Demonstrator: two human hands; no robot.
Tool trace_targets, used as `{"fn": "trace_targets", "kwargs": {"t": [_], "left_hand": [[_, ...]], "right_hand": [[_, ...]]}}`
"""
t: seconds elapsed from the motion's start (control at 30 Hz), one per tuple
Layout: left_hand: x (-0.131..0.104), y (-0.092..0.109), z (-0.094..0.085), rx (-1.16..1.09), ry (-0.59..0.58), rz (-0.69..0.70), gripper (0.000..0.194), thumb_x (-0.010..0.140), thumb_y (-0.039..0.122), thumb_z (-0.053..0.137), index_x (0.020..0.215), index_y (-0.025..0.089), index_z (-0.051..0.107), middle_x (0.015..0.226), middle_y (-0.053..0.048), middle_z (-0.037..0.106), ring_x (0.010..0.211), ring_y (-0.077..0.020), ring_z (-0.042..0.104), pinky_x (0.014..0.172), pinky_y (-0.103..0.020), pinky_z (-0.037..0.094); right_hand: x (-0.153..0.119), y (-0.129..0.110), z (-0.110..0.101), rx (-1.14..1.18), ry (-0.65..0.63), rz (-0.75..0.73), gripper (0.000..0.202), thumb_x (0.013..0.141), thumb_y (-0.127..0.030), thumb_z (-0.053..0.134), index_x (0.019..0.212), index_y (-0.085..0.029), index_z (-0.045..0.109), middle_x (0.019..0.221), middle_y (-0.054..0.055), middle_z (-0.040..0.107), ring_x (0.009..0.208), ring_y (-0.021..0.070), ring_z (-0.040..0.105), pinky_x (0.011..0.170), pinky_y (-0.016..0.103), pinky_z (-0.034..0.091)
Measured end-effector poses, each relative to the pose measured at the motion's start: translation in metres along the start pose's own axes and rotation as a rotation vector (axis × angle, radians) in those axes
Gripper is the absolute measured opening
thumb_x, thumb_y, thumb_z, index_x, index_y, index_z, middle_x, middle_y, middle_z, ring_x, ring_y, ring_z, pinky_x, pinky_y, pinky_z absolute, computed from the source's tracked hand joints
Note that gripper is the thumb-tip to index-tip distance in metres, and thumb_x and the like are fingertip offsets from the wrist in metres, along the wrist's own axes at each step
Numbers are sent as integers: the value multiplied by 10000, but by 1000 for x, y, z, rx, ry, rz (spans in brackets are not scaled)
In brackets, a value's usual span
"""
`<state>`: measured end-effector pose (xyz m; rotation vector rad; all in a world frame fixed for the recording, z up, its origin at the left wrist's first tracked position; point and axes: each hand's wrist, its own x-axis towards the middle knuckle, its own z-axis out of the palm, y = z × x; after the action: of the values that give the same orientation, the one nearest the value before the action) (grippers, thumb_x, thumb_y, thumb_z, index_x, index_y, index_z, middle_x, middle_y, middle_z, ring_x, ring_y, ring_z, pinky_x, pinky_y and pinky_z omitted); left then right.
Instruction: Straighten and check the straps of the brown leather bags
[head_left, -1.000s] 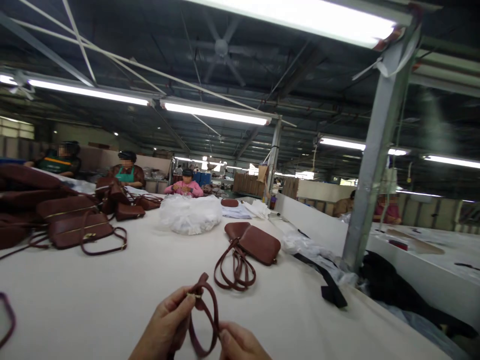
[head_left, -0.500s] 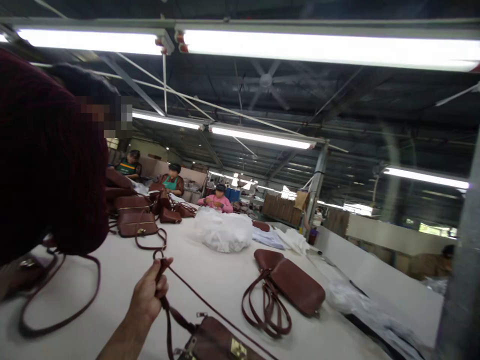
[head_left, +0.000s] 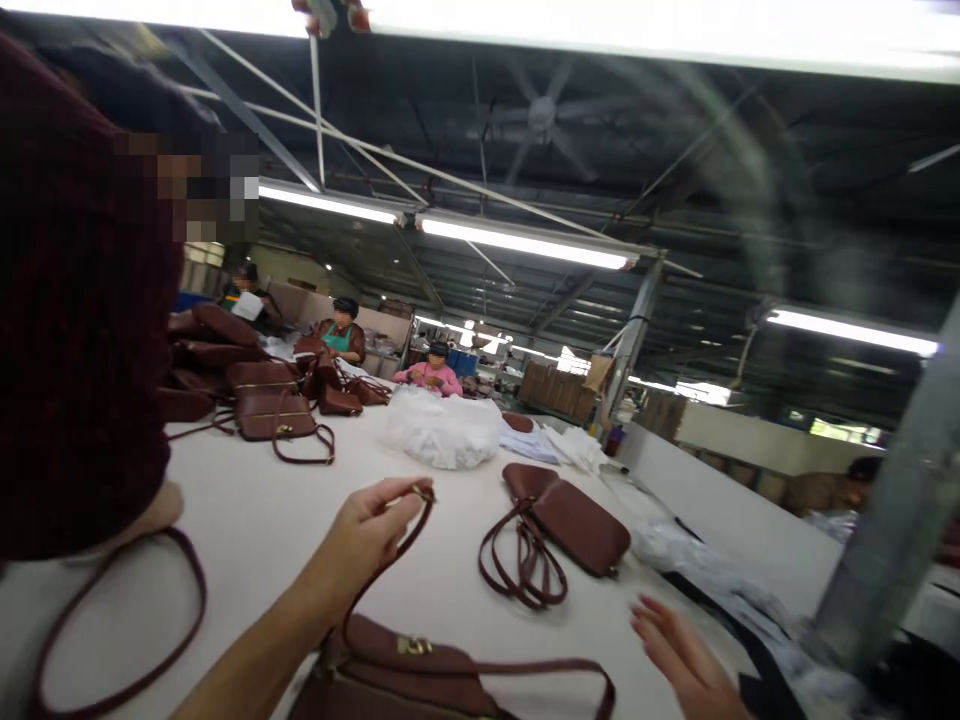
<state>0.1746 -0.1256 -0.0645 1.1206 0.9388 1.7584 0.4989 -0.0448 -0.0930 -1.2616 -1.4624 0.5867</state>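
Nearest the camera, a brown leather bag (head_left: 397,675) is lying on the white table (head_left: 255,520), smooth and slightly glossy, with a small brass clasp on its flap. Its thin strap (head_left: 390,560) is rising in a curve to the left hand (head_left: 371,530), whose fingertips are pinching the strap's end by a small metal ring. The right hand (head_left: 679,655) is hovering open and empty at the lower right, fingers spread, well apart from the left hand and touching nothing; half a second ago it was out of view, while the left hand was gripping the strap higher and further left.

At the left edge a person in a dark red knitted top (head_left: 75,320) is leaning close, with a loose strap loop (head_left: 120,630) lying on the table below.

Further on, a second bag (head_left: 577,525), flat and rounded, is lying with its straps coiled beside it. Beyond it, one crumpled heap of white plastic wrapping (head_left: 442,430) is sitting, and to the left a stack of at least four more brown bags (head_left: 255,395) is piling up.

At the far end three seated workers (head_left: 431,375) are bending over the table, under long tube lights.
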Motion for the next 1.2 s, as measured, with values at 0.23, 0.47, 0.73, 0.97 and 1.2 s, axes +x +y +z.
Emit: {"fn": "trace_targets", "kwargs": {"t": [0.23, 0.47, 0.73, 0.97, 1.2], "left_hand": [[-3, 27, 55, 242, -514, 50, 114, 830, 227, 613, 858, 163, 704, 740, 12, 601, 693, -121, 523, 578, -206, 362], [14, 59, 30, 170, -513, -127, 331, 685, 226, 769, 903, 208, 521, 627, 60, 627, 492, -76, 454, 454, -189, 295], [0, 11, 0, 38, -695, -308, 539, 682, 622, 792, 818, 112, 678, 602, -23, 622, 568, -132, 550, 607, -256, 407], [-14, -22, -24, 120, -692, -261, 530, 736, 676, 723, 912, 177, 736, 750, -42, 682, 742, -198, 559, 732, -300, 402], [-10, -21, -24, 92, -650, -302, 507, 672, 628, 800, 940, 198, 769, 779, -16, 658, 783, -199, 554, 769, -297, 418]], "right_hand": [[-33, -107, 64, 553, -785, -141, 801, 868, -715, 583, 1505, -283, 364, 1196, 76, 650, 1006, 208, 658, 938, 406, 535], [-2, -171, 82, -21, -921, -353, 457, 941, -500, 521, 656, -161, 635, 472, -57, 446, 403, 67, 310, 380, 211, 218], [35, -203, 47, 185, -659, -238, 220, 715, -402, 619, 681, -185, 606, 482, -84, 465, 355, 45, 246, 344, 213, 109], [48, -175, 12, 224, -469, -202, 263, 642, -443, 649, 634, -191, 575, 428, -87, 445, 342, 38, 258, 339, 194, 116], [50, -172, -26, 262, -369, -202, 290, 622, -449, 708, 629, -189, 581, 428, -86, 469, 331, 27, 248, 336, 189, 94]]}}
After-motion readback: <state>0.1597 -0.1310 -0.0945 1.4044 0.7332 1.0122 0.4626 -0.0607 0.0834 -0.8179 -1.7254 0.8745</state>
